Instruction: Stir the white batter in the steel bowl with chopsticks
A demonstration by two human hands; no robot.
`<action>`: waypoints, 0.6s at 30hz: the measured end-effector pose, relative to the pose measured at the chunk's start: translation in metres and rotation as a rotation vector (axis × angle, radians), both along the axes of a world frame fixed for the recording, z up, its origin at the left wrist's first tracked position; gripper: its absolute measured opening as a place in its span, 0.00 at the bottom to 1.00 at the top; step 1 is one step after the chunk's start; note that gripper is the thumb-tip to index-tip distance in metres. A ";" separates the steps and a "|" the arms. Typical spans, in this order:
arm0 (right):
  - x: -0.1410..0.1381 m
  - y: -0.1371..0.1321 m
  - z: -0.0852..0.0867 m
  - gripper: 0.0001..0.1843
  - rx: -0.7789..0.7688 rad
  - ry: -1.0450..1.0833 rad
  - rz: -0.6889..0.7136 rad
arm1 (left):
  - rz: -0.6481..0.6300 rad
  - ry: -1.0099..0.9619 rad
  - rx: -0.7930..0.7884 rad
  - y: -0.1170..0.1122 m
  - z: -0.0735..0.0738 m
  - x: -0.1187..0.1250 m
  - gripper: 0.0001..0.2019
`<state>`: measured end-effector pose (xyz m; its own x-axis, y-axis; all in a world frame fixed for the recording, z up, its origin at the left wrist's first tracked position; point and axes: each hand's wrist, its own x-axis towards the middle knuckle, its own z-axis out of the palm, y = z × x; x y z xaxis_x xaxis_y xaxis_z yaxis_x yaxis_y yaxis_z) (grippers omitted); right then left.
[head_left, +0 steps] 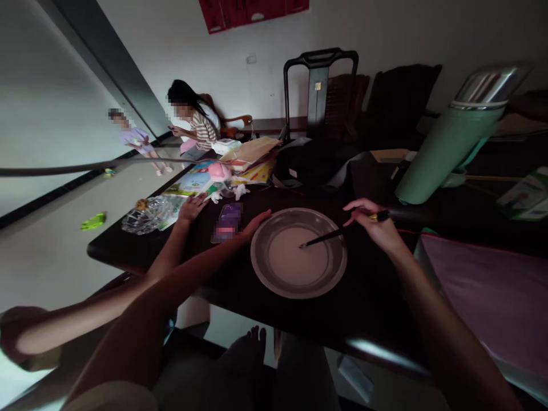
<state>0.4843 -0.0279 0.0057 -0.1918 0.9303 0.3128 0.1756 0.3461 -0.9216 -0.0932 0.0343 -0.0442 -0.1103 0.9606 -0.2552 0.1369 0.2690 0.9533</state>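
Note:
A round, shallow metal basin point(265, 277) rests on the dark table before me. Its flat middle looks pale and cloudy; whether that is liquid or bare bottom I cannot tell. My left hand point(255, 224) holds the basin's left rim, partly hidden by its edge. In my right hand point(371, 220) is a thin black brush-like stick point(327, 236) with a yellow band near its upper end, pinched between the fingers. It slants down over the basin, its tip close to the pale middle. A phone point(229, 221) lies left of the basin.
Another person's hand point(193, 206) rests on the table beside crumpled clear plastic point(148, 215). Papers point(252, 153), a black bag point(317, 165) and a green thermos point(449, 148) stand behind. A pink-topped box point(492, 297) is at right. Two people are in the background.

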 end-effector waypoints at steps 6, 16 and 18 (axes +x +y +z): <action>0.000 -0.003 -0.020 0.06 0.034 -0.001 0.033 | 0.016 -0.035 -0.106 0.006 -0.009 -0.010 0.35; 0.006 -0.018 -0.010 0.04 0.036 0.003 0.020 | 0.092 -0.107 -0.142 0.008 -0.010 -0.013 0.37; 0.002 -0.018 -0.014 0.04 0.031 -0.031 0.069 | 0.118 -0.073 -0.102 0.008 -0.011 -0.013 0.36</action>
<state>0.4868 -0.0461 -0.0080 -0.2655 0.9044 0.3340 0.1784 0.3865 -0.9049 -0.1065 0.0419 -0.0550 -0.1989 0.9105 -0.3626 0.0301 0.3755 0.9263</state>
